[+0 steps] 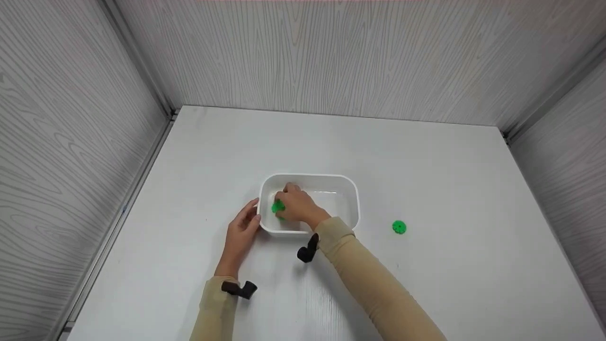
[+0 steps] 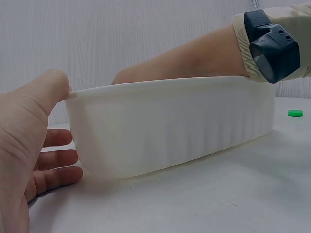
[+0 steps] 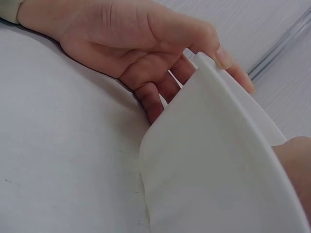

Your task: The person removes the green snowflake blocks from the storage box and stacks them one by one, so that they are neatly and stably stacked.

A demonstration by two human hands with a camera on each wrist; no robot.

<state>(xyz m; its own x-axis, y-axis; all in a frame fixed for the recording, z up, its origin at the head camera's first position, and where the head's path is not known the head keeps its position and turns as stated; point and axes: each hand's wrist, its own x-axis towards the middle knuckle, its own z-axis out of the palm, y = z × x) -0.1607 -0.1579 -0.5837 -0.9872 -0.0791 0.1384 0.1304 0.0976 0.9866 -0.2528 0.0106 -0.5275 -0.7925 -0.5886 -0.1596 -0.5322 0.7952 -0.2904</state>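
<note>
A white plastic box (image 1: 350,183) with rounded corners sits on the table. My left hand (image 1: 242,233) holds its left end, the thumb at the rim and the other fingers, bent, against the outer wall in the left wrist view. My right hand (image 1: 299,206) reaches down inside the box and grips a green plastic piece (image 1: 278,206) near the left end. That piece is partly covered by the fingers, so its full shape is hidden. The box wall (image 2: 170,126) hides the right hand's fingers in the left wrist view.
A green notched disc (image 1: 399,227) lies flat on the white table (image 1: 450,189), to the right of the box. Pale wood-grain panels (image 1: 331,57) stand at the back and both sides. Black cameras (image 1: 307,251) are strapped at both wrists.
</note>
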